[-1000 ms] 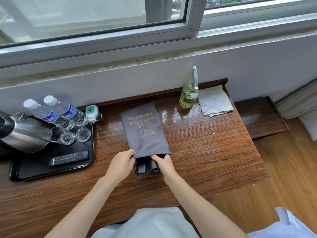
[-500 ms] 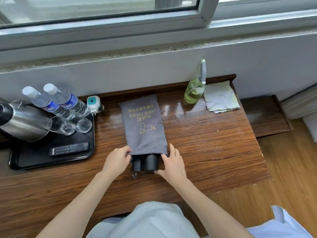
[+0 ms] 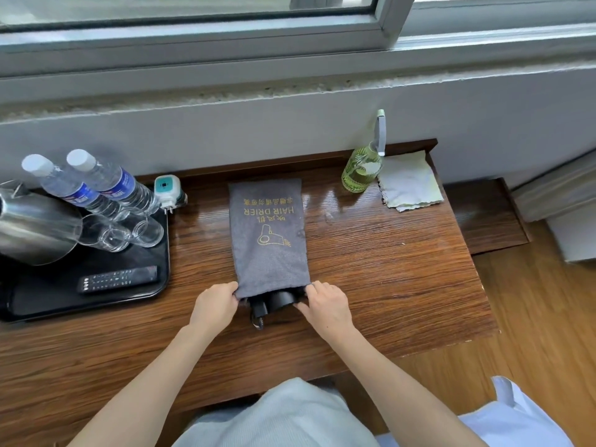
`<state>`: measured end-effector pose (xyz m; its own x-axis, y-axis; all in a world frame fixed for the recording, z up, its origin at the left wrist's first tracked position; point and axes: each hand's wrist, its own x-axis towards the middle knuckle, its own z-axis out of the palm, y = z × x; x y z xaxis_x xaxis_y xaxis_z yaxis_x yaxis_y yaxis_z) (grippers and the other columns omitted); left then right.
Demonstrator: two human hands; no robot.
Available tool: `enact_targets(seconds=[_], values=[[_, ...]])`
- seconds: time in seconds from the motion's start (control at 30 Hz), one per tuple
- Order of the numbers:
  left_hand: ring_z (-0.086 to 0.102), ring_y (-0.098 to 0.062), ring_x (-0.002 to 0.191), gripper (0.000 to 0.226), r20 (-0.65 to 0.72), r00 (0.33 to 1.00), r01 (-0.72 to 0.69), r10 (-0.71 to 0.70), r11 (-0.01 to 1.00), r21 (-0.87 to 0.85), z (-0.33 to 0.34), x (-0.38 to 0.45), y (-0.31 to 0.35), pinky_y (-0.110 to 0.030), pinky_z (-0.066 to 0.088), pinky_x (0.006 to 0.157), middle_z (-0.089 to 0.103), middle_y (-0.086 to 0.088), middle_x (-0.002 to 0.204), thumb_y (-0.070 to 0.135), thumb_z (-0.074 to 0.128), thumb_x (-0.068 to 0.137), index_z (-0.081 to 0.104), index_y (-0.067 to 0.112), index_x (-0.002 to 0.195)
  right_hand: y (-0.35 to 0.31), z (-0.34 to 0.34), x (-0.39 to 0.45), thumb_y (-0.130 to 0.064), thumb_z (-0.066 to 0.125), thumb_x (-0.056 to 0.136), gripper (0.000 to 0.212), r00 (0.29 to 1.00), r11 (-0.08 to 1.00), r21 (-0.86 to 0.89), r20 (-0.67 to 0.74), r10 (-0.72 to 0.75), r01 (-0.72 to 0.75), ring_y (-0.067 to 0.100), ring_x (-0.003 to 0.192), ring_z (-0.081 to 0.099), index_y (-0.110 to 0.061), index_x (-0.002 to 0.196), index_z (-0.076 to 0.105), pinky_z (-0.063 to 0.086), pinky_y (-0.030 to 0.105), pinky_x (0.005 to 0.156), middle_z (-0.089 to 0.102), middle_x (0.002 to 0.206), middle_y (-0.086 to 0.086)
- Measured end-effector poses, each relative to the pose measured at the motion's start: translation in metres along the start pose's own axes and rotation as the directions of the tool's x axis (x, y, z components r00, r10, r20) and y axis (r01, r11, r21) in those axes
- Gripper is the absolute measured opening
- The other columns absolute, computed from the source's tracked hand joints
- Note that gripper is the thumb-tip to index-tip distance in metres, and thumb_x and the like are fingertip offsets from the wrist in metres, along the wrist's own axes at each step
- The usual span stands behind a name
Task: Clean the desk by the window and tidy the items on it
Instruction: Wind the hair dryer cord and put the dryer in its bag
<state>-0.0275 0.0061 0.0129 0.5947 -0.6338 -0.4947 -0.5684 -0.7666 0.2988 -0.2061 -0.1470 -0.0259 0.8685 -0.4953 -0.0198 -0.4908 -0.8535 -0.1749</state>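
A big brown wooden desk (image 3: pixel 371 269) sits under a window (image 3: pixel 193 14). On its left side lies a black tray (image 3: pixel 96 298). A shiny metal kettle (image 3: pixel 32 227) stands on the far left part of the tray. Two water bottles (image 3: pixel 93 185) with white caps stand on the tray's far side, to the right of the kettle. Two clear glasses (image 3: pixel 125 230) stand just in front of the bottles. A black remote (image 3: pixel 117 279) lies on the near part of the tray.

In the middle of the desk lies a gray bag (image 3: pixel 269 237) with gold words that say HAIR DRIER. Its open end points to the near side. A black hair dryer (image 3: pixel 277 301) pokes out of that open end.

The left hand (image 3: pixel 214 306) pinches the left corner of the bag's open end. The right hand (image 3: pixel 325 306) pinches the right corner, with its fingers curled onto the cloth.

At the far right of the desk stands a green spray bottle (image 3: pixel 362 169). A pale folded cloth (image 3: pixel 408 182) lies just beside it on the right. A small white and teal plug thing (image 3: pixel 167 191) sits near the wall, just right of the tray.
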Motion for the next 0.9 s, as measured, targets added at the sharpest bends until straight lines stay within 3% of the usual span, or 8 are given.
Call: enact_targets(seconds=[0.13, 0.23, 0.33, 0.47, 0.67, 0.8, 0.9], values=[[0.058, -0.027, 0.080, 0.019, 0.002, 0.997, -0.079, 0.079, 0.995, -0.060, -0.016, -0.003, -0.012, -0.032, 0.036, 0.062, 0.065, -0.003, 0.083, 0.009, 0.044, 0.092, 0.058, 0.011, 0.079, 0.001, -0.003, 0.003, -0.029, 0.084, 0.067, 0.032, 0.990, 0.996, 0.086, -0.142, -0.020, 0.032, 0.016, 0.048, 0.052, -0.017, 0.058, 0.056, 0.038, 0.024, 0.044, 0.052, 0.054, -0.004], [0.057, -0.024, 0.070, 0.025, -0.010, 0.999, -0.047, 0.046, 0.976, -0.210, -0.036, -0.004, -0.015, -0.032, 0.038, 0.058, 0.062, 0.002, 0.067, 0.015, 0.046, 0.093, 0.058, 0.016, 0.071, -0.007, -0.028, 0.016, -0.028, 0.064, 0.083, 0.033, 0.954, 0.986, 0.162, -0.300, 0.020, 0.030, 0.016, 0.044, 0.048, -0.015, 0.054, 0.053, 0.030, 0.022, 0.040, 0.048, 0.050, -0.003], [0.061, -0.023, 0.063, 0.030, 0.016, 0.999, -0.030, 0.040, 0.912, -0.410, -0.062, -0.004, -0.013, -0.036, 0.048, 0.060, 0.063, 0.000, 0.059, 0.019, 0.049, 0.091, 0.056, 0.014, 0.063, -0.019, -0.066, 0.038, -0.023, 0.061, 0.084, 0.034, 0.911, 0.970, 0.242, -0.404, 0.079, 0.023, 0.014, 0.043, 0.043, -0.014, 0.053, 0.050, 0.025, 0.020, 0.042, 0.046, 0.048, -0.003], [0.053, -0.016, 0.051, 0.032, -0.056, 0.995, -0.097, 0.081, 0.882, -0.462, -0.105, -0.006, 0.003, -0.037, 0.044, 0.058, 0.052, 0.005, 0.047, 0.014, 0.051, 0.087, 0.046, 0.015, 0.055, -0.030, -0.115, 0.071, -0.017, 0.066, 0.081, 0.027, 0.908, 0.922, 0.388, -0.388, 0.157, 0.006, 0.013, 0.047, 0.047, -0.012, 0.057, 0.055, 0.035, 0.023, 0.043, 0.052, 0.051, -0.002], [0.049, -0.019, 0.052, 0.033, -0.217, 0.974, -0.170, 0.060, 0.830, -0.532, -0.144, -0.013, 0.015, -0.038, 0.040, 0.057, 0.049, -0.004, 0.050, 0.011, 0.050, 0.088, 0.046, 0.010, 0.055, -0.039, -0.154, 0.085, -0.011, 0.068, 0.084, 0.025, 0.903, 0.866, 0.500, -0.379, 0.204, 0.014, 0.008, 0.056, 0.045, -0.016, 0.063, 0.055, 0.032, 0.015, 0.053, 0.050, 0.060, -0.008], [0.056, -0.024, 0.056, 0.029, -0.245, 0.970, -0.157, 0.001, 0.770, -0.618, -0.166, -0.003, 0.014, -0.044, 0.050, 0.062, 0.057, -0.014, 0.057, 0.011, 0.049, 0.093, 0.059, -0.011, 0.077, -0.041, -0.173, 0.102, -0.010, 0.064, 0.086, 0.028, 0.902, 0.839, 0.543, -0.369, 0.225, 0.013, 0.002, 0.057, 0.043, -0.021, 0.065, 0.049, 0.030, 0.014, 0.054, 0.049, 0.061, -0.009], [0.058, -0.026, 0.062, 0.030, -0.262, 0.965, -0.153, -0.026, 0.754, -0.639, -0.181, 0.013, 0.017, -0.039, 0.050, 0.060, 0.059, -0.022, 0.066, 0.011, 0.047, 0.094, 0.058, -0.014, 0.082, -0.041, -0.184, 0.127, -0.012, 0.062, 0.086, 0.027, 0.909, 0.853, 0.521, -0.339, 0.241, -0.031, 0.007, 0.056, 0.043, -0.019, 0.064, 0.048, 0.030, 0.020, 0.053, 0.049, 0.060, -0.007]])
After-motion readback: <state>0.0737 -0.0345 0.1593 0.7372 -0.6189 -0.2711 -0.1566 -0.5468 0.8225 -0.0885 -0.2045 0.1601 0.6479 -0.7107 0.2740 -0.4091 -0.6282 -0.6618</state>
